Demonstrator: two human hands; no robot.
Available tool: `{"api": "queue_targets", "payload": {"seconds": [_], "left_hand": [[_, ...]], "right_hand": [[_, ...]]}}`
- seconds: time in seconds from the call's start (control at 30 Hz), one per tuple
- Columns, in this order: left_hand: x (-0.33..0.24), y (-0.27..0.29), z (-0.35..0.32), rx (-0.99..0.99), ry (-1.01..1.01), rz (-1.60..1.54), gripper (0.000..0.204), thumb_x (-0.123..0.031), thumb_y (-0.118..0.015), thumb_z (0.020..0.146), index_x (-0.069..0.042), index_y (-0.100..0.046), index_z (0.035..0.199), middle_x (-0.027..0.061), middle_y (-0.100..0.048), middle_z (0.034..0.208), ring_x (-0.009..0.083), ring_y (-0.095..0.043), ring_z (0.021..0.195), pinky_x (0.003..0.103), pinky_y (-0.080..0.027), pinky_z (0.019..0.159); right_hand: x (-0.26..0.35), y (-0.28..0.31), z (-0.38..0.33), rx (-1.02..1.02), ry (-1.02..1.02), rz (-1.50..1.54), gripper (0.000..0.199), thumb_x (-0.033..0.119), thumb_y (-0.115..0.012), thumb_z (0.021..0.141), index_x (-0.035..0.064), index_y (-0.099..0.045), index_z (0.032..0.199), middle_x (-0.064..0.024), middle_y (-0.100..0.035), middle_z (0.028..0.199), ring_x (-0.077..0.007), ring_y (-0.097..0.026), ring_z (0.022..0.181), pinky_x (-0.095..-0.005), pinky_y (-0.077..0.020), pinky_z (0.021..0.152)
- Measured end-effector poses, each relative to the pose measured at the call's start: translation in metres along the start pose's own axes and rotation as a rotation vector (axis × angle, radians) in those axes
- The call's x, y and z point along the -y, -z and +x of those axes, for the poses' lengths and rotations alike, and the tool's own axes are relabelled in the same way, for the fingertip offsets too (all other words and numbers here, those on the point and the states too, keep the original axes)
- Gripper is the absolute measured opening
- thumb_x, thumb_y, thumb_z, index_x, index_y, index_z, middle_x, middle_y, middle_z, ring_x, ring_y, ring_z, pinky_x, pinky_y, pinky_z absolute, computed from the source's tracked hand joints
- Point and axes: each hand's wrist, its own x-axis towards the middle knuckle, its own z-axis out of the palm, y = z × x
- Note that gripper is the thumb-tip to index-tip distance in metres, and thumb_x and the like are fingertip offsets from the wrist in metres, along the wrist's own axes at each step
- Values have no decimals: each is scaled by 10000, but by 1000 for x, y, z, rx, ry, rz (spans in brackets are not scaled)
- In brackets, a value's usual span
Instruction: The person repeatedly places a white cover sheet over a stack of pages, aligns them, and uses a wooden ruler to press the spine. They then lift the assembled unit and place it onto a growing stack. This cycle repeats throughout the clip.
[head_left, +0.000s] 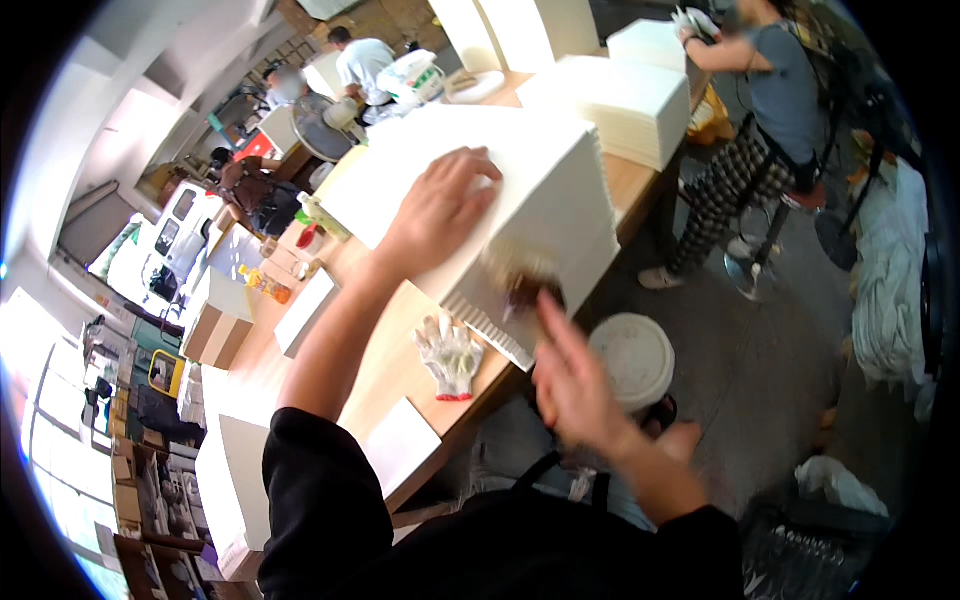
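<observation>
White stack (570,205): on the table (387,362), at its edge | Left hand (445,208): laid on top of the stack, fingers lightly bent, close together | Right hand (580,388): fingers clamped on the brush (522,280), its bristles at the stack's side, too blurred to tell if touching | Glove (447,358): on the table, just beside the stack

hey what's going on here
A person has their left hand on top of a big white stack, while their right hand grips a brush at the stack's side. The brush is blurred, so contact is unclear. A stained white glove lies on the table nearby, and a round white bucket stands below, beside the table.
</observation>
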Motion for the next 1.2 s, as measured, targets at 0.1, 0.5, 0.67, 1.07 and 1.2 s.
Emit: {"api": "queue_targets", "payload": {"seconds": [0.1, 0.5, 0.67, 1.07, 1.2], "left_hand": [[-8, -2, 8, -2, -4, -59, 240, -198, -550, 1069, -95, -597, 1280, 200, -558, 1493, 390, -441, 1471, 478, -351, 1215], [-7, 1, 0, 14, 11, -57, 247, -226, -523, 1085, -105, -587, 1290, 187, -554, 1505, 384, -404, 1504, 489, -334, 1232], [-7, 4, 0, 25, 25, -50, 248, -234, -524, 1085, -104, -587, 1287, 186, -558, 1500, 387, -406, 1500, 490, -335, 1231], [-6, 1, 0, -9, 66, -41, 384, -280, -527, 1084, -102, -546, 1424, 194, -511, 1554, 380, -420, 1487, 482, -314, 1236], [0, 0, 1, -3, -3, -27, 416, -268, -521, 1086, -85, -552, 1458, 209, -508, 1551, 378, -450, 1463, 476, -324, 1229]], "right_hand": [[-2, -16, -33, 243, -96, 113, 602, 134, -488, 1122, 156, -282, 1687, 19, -499, 742, -57, -482, 551, -229, -431, 521], [22, 87, -18, -29, 250, -533, 873, 214, -722, 1019, 10, -146, 1642, -159, -756, 935, -172, -696, 767, -328, -540, 686], [43, 108, 10, 132, 286, -789, 413, 219, -803, 939, -19, -638, 1233, -194, -717, 919, -278, -728, 801, -373, -545, 735], [111, 107, 78, 126, 353, -1347, 325, 363, -773, 905, 80, -712, 1053, -172, -738, 857, -375, -733, 864, -456, -561, 744], [115, 104, 88, 105, 403, -1448, 434, 527, -774, 879, 97, -735, 926, -157, -725, 767, -372, -733, 786, -460, -560, 701]]}}
